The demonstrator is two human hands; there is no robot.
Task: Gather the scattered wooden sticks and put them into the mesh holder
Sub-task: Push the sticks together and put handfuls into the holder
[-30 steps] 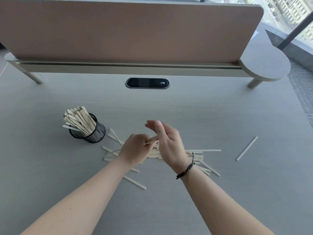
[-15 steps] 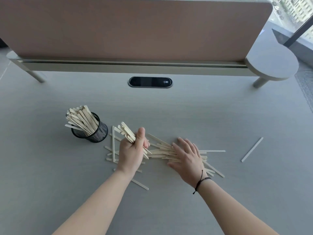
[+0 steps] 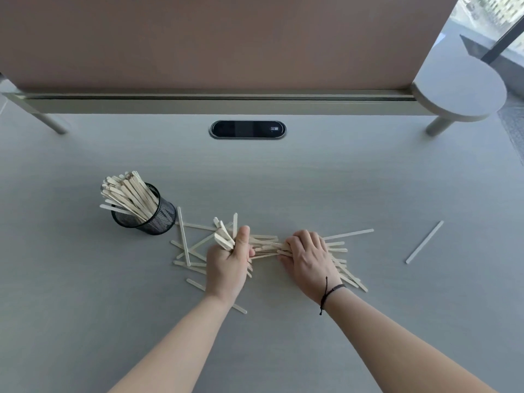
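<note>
Fingers (image 3: 307,241) of the right hand (image 3: 310,260) curl over the pile (image 3: 266,246) while the left hand (image 3: 226,265) grips a splayed bundle (image 3: 224,236) that could slip and scatter mid-desk (image 3: 283,188).

Bright daylight comes in from the window (image 3: 487,21) at the far right. Shadows on the table (image 3: 312,180) are soft. The picture looks sharp, and straight lines bend near the edges.
</note>
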